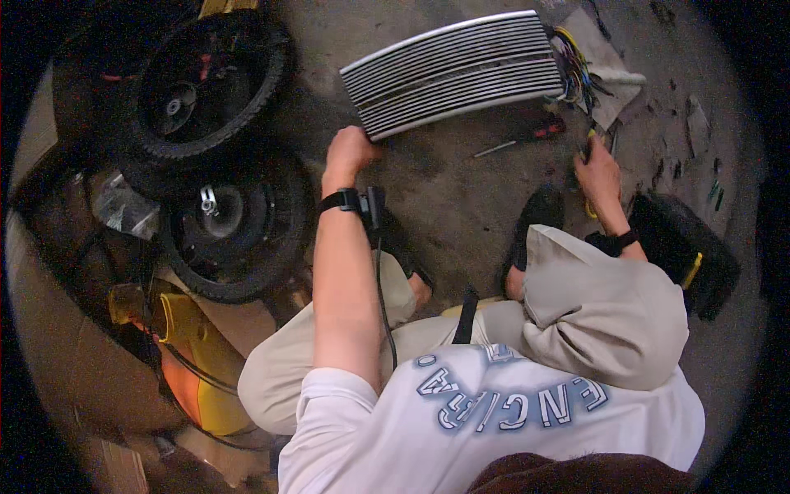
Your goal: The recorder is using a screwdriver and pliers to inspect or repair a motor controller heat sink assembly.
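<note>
A long finned metal housing (457, 74), silver with ridges along its length, lies on the floor in front of me. My left hand (352, 154) is closed at its near left corner, fingertips partly hidden by the hand. From the housing's right end spills a bundle of coloured wires (573, 66). Just below those wires, my right hand (599, 174) is wrapped round a yellow-handled hand tool, which looks like pliers; its head is dark and hard to make out. A screwdriver (547, 128) with a red and black handle lies between my hands, apart from both.
Two black-tyred wheels, an upper one (152, 136) and a lower one (191, 276), lie at the left. Below them is a yellow-orange panel (218, 395). A black case (687, 247) stands at my right. Cut scraps and a pale sheet (613, 103) lie at the far right.
</note>
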{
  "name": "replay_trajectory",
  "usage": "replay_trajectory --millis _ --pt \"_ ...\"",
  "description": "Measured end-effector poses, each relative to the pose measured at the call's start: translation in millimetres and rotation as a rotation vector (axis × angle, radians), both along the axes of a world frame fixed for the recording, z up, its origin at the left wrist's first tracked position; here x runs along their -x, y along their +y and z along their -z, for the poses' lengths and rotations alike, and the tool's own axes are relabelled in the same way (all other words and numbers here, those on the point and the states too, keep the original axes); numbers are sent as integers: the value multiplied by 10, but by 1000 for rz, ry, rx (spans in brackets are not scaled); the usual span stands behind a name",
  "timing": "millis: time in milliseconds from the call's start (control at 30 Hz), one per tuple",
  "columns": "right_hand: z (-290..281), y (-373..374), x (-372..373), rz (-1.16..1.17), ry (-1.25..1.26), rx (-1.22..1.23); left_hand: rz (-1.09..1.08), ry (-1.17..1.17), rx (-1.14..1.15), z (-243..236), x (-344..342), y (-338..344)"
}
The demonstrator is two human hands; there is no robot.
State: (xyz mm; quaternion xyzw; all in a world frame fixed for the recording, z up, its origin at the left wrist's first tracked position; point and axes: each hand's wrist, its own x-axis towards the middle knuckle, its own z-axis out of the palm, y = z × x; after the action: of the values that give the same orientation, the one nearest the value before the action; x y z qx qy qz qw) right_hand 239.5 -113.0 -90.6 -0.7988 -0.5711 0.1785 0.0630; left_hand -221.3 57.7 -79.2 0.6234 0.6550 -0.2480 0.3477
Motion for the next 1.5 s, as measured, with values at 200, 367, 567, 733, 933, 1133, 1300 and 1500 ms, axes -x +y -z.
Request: replay_trajectory --millis 200,367,567,733,933,1133,1300,1500 --pt "-263 80 112 45 2 171 -48 -151 -63 -6 117 -99" --pt "-198 -7 74 -238 -41 -130 -191 -267 194 -194 153 33" --pt "-393 450 530 -399 532 -140 -617 -720 413 -110 64 -223" --pt "-373 649 964 -556 681 -115 -673 -849 505 51 -76 -395" --pt "-432 690 1318 -430 923 102 -723 -873 563 -75 -422 -413" --pt "-446 578 1456 -377 900 93 -576 -901 611 -134 -713 -351" --pt "-448 578 1465 -322 879 59 -519 -943 632 -108 -825 -387" --pt "-328 518 1461 -225 924 55 -596 -954 647 -58 -865 -460"
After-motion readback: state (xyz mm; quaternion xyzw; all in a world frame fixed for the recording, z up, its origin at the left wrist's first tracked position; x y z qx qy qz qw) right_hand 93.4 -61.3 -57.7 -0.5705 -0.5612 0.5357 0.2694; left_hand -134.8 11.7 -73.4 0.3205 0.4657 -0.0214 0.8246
